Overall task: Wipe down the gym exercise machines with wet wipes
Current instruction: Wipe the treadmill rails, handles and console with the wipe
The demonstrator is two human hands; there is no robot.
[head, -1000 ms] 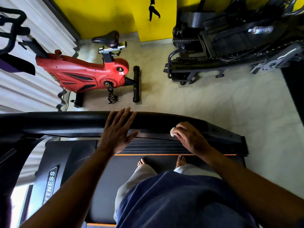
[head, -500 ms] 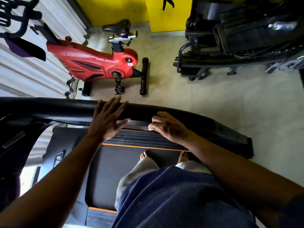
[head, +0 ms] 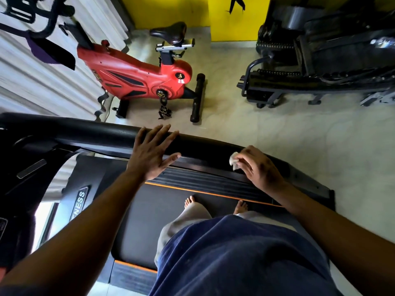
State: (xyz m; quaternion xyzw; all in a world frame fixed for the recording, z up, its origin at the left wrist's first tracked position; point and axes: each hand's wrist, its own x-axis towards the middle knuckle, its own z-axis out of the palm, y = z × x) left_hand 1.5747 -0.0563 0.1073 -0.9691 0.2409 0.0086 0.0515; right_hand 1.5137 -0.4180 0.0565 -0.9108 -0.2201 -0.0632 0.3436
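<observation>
on the black treadmill rail (head: pixel 102 135), left hand (head: pixel 152 153) still flat, fingers spread; right hand (head: pixel 259 169), now farther right, pinching the wet wipe (head: pixel 234 160)

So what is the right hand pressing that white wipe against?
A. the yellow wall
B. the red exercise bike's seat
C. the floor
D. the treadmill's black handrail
D: the right hand holds the crumpled wipe on the treadmill's black handrail, with the left hand resting flat beside it.

Yellow wall (head: pixel 171 9), pale floor (head: pixel 277 129)
</observation>
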